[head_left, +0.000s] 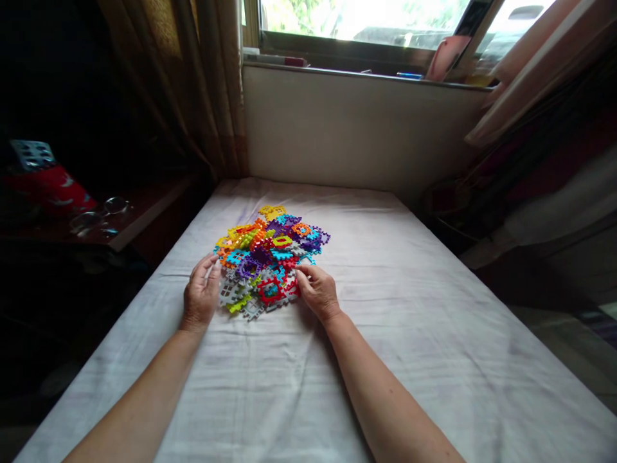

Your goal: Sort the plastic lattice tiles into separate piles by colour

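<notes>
A pile of flat plastic pieces with notched edges [260, 257], in red, purple, yellow, orange, blue, green and grey, lies on a pale cloth [395, 334]. My left hand [201, 292] is at the pile's left edge, its fingers slightly bent and apart, with nothing seen in them. At the right edge, my right hand [318, 289] has its thumb and fingers close together beside the red and grey pieces. Whatever those fingertips may hold is too small to make out.
On the left, a dark wooden surface [144, 212] bears glasses [101, 215] and a red patterned item [53, 190]. Behind the cloth stand a pale wall [357, 135] and a brown curtain [212, 83]. Fabrics [569, 206] hang at right.
</notes>
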Available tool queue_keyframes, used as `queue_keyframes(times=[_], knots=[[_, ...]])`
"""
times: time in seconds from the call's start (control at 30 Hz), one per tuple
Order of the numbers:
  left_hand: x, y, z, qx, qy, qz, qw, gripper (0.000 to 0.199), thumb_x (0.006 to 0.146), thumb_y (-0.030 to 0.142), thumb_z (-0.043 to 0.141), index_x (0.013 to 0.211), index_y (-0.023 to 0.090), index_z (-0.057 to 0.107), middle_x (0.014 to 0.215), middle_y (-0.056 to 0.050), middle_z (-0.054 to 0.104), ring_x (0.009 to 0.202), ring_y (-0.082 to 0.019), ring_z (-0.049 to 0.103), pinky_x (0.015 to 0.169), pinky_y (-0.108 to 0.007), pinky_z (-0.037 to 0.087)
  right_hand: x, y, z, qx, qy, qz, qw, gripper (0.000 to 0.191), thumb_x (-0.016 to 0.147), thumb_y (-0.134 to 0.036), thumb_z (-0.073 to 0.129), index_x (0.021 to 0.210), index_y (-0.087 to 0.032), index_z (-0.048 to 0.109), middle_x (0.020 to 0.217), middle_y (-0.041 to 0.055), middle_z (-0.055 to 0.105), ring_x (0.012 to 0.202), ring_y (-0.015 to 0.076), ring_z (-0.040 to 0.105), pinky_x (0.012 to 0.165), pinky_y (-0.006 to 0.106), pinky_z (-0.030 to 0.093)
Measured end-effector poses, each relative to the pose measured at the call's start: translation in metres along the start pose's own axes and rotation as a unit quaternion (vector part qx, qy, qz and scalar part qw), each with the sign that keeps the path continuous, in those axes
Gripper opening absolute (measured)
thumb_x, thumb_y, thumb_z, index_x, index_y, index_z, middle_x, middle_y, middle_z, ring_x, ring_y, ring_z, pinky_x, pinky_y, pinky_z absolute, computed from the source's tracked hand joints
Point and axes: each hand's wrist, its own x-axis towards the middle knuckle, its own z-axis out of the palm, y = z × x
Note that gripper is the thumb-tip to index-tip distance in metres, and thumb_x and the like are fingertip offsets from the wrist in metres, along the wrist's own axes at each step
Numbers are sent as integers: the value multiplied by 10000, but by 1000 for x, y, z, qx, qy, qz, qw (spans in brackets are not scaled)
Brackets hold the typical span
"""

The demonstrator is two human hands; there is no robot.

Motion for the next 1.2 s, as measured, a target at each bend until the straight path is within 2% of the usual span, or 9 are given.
queue_keyframes(times=[0.13,0.27,0.4,0.57,0.7,0.83,1.0,1.07,1.2], knots=[[11,-8,-8,-57,60,-70,994,514,874,585,490,1187,194,607,1227,-104,657,1048,-213,652,977,-389,519,-12,-14,-3,-33,-24,-112,993,268,868,-335,601,1091,-237,714,1123,88,720,1066,230,641,986,387,494],[13,-10,-8,-53,44,-69,995,514,860,603,496,1135,186,623,1114,-83,688,1000,-196,659,894,-332,548,-20,-23,1,-77,-86,-211,971,493,800,-371,697,1271,-237,641,1393,118,580,1304,285,494,1112,466,389],[7,-3,-6,12,-22,-11,1000,554,869,619,488,1188,189,631,1158,-88,697,1109,-228,638,1012,-378,495,-22,-22,7,-100,-111,-237,960,453,827,-328,673,1271,-244,638,1374,106,600,1280,271,507,1113,462,381],[3,0,-3,115,-146,159,970,569,853,643,521,1239,242,643,1375,-84,613,1313,-273,526,1163,-481,350,-20,-16,10,-95,-91,-244,961,432,838,-383,683,1238,-224,645,1256,116,666,1149,255,589,1025,449,453],[5,-5,-1,148,-140,200,958,456,887,604,497,1086,251,706,1317,-84,651,1271,-277,563,1141,-510,379,-20,-16,10,-72,-91,-269,956,480,829,-458,699,1236,-209,641,1237,126,675,1099,257,619,962,433,490],[7,-5,-2,138,-93,178,970,423,896,585,479,893,231,711,1228,-97,693,1193,-271,618,1099,-480,437,-21,-14,11,-55,-39,-244,968,354,907,-408,609,1196,-211,661,1179,108,705,1093,230,634,965,398,489],[7,-4,-4,98,-54,126,986,393,891,561,492,902,225,695,1246,-91,689,1197,-253,624,1101,-439,440,3,-12,10,-81,14,-170,982,297,917,-351,574,1155,-219,694,1214,100,697,1127,231,629,976,388,480],[7,-5,-4,77,-44,107,990,392,885,558,499,933,221,694,1255,-90,684,1206,-252,620,1107,-435,434,27,-18,10,-108,-4,-130,986,327,906,-370,589,1184,-228,687,1252,94,679,1146,233,619,981,375,477],[9,-6,-4,45,-33,72,996,413,877,565,502,958,208,694,1245,-101,685,1220,-262,612,1110,-438,431,83,-39,19,-188,-105,-26,976,475,908,-550,567,1278,-261,639,1263,91,663,1164,255,604,975,386,473]])
